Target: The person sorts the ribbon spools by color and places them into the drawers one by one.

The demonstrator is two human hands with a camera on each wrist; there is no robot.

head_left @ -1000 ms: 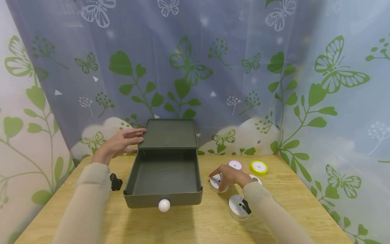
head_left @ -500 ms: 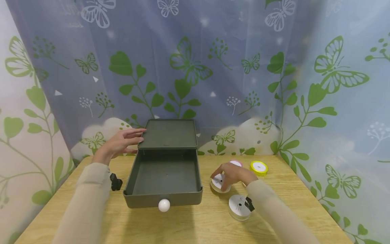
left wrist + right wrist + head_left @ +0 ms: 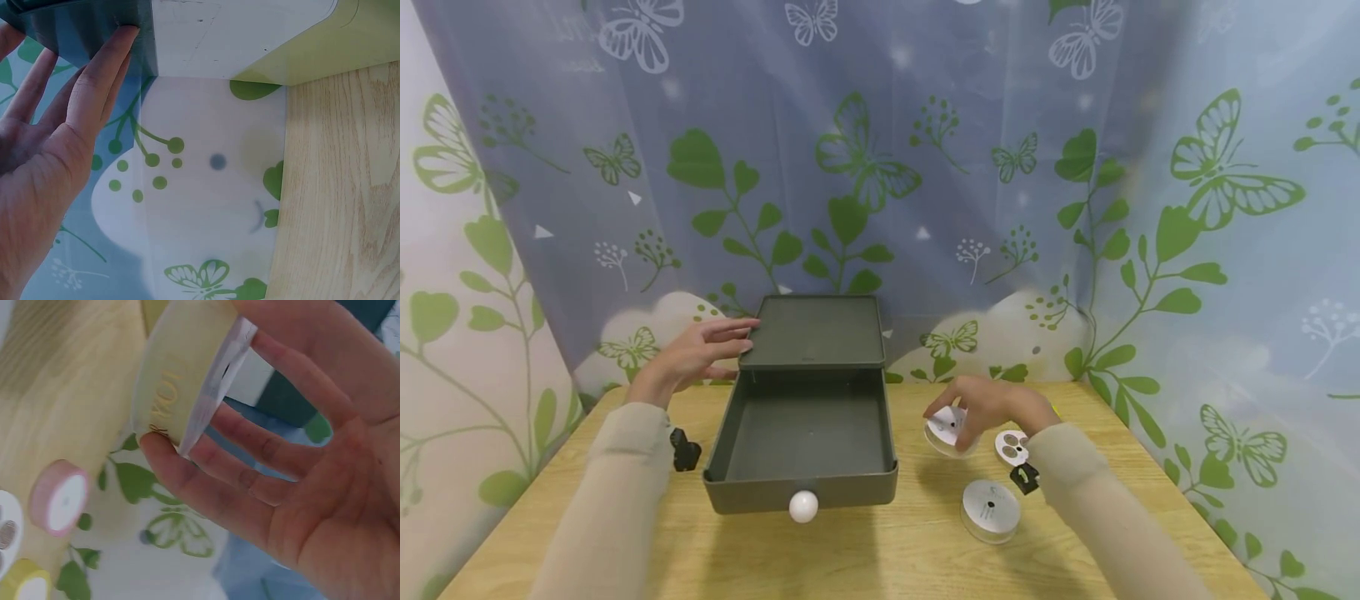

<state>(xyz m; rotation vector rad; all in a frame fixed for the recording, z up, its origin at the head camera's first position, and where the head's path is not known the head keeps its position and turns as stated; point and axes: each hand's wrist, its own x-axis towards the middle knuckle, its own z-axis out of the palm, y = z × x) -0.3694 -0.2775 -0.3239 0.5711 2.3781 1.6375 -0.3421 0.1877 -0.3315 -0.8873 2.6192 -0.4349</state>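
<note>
My right hand (image 3: pixel 992 406) grips a roll of pale cream ribbon (image 3: pixel 181 375) on a white spool, thumb and fingers on its rim. In the head view this roll is above the table, right of the drawer, partly hidden by the fingers. Gold lettering shows on the ribbon in the right wrist view. My left hand (image 3: pixel 691 354), fingers nearly straight, touches the left side of a dark grey box (image 3: pixel 820 331). Its drawer (image 3: pixel 808 433) is pulled out toward me, with a white round knob (image 3: pixel 803 507) and nothing inside.
Another white spool (image 3: pixel 991 508) lies nearer me on the wooden table (image 3: pixel 940 567). A white spool with round holes (image 3: pixel 1011 447) is beside the right wrist. Pink (image 3: pixel 60 497) and yellow (image 3: pixel 26 584) ribbon rolls lie farther back. A butterfly-patterned curtain (image 3: pixel 955 275) stands behind.
My right hand has lifted the cream ribbon roll off the table, moving slightly up and right. The left hand and the drawer have stayed put.
</note>
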